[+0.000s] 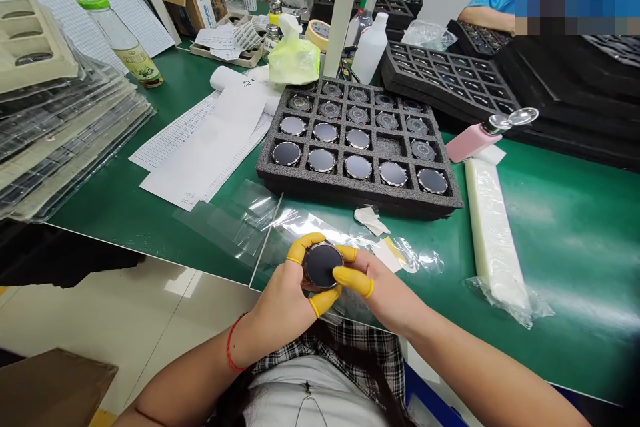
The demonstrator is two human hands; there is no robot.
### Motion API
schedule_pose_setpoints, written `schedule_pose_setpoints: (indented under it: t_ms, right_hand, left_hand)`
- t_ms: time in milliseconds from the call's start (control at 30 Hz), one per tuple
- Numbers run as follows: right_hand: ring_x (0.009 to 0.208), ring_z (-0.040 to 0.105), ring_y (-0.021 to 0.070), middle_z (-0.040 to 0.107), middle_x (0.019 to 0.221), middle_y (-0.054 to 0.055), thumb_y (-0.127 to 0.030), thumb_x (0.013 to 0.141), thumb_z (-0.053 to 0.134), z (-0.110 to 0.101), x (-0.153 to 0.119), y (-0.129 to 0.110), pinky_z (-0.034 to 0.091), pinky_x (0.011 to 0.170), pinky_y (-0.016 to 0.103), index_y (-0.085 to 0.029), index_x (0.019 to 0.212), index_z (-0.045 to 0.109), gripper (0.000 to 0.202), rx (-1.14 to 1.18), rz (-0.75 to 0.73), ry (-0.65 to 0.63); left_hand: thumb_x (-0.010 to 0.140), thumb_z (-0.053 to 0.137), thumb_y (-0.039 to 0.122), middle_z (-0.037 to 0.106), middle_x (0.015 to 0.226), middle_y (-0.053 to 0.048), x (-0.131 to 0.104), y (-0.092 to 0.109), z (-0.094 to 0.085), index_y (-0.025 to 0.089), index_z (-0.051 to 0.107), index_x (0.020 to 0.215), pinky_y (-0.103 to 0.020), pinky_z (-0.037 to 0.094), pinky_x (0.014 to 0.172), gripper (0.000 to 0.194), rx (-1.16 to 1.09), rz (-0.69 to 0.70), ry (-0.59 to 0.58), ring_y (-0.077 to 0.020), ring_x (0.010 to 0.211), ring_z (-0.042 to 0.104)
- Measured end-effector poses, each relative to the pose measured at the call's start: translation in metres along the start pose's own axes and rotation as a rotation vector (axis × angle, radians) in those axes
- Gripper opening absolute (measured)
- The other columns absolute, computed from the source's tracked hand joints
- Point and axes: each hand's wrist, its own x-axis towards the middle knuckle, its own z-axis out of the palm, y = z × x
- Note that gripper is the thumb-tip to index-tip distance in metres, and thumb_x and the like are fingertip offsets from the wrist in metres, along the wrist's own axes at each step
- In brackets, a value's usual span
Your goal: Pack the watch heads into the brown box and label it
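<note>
Between both hands is a round watch case (320, 263) with a dark glass face turned up toward me. My left hand (287, 297) wraps its left side and lower edge, yellow finger cots on thumb and forefinger. My right hand (375, 280) grips the right edge, its yellow-covered thumb lying on the glass. Beyond them sits a black foam tray (360, 190) of similar watch cases in square pockets. The front rows show smooth faces; those behind show their ringed backs. One pocket (390, 145) in the second row holds no watch.
Clear plastic film (300, 223) and peeled paper scraps (371, 220) lie before the tray. A pink pump bottle (473, 142) and a wrapped white stack (497, 240) stand right. Papers (210, 140), a glass bottle (127, 47) and stacked plastic trays (65, 140) are left. Co-workers sit across.
</note>
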Motion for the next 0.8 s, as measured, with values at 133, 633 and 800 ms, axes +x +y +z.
schedule_pose_setpoints:
  t_ms: [133,633,800]
  right_hand:
    - [0.081,0.059,0.0189,0.070,0.083,0.003,-0.049,0.070,0.079,0.006,-0.001,0.001,0.051,0.077,0.032,-0.021,0.089,0.074,0.035,0.055,0.016,-0.005]
    - [0.059,0.044,0.0124,0.054,0.061,-0.002,-0.051,0.066,0.080,0.006,0.001,0.008,0.041,0.058,0.026,-0.021,0.060,0.060,0.037,0.126,0.105,0.065]
    - [0.061,0.042,0.0120,0.051,0.058,-0.002,-0.063,0.069,0.077,0.005,0.004,0.011,0.042,0.060,0.026,-0.019,0.057,0.054,0.051,0.036,0.037,0.167]
  left_hand:
    - [0.083,0.077,0.034,0.074,0.119,-0.006,0.000,-0.001,0.002,0.026,0.040,0.143,-0.032,0.063,0.086,0.070,0.047,0.017,0.029,-0.0198,0.092,0.076]
    - [0.086,0.071,0.034,0.073,0.120,-0.009,-0.005,-0.001,0.004,0.023,0.038,0.144,-0.031,0.061,0.083,0.068,0.159,0.024,-0.015,-0.0221,0.099,0.075]
    - [0.085,0.071,0.027,0.070,0.121,-0.008,-0.003,-0.004,0.006,0.023,0.043,0.141,-0.030,0.061,0.083,0.063,0.099,0.026,-0.050,-0.0188,0.093,0.073]
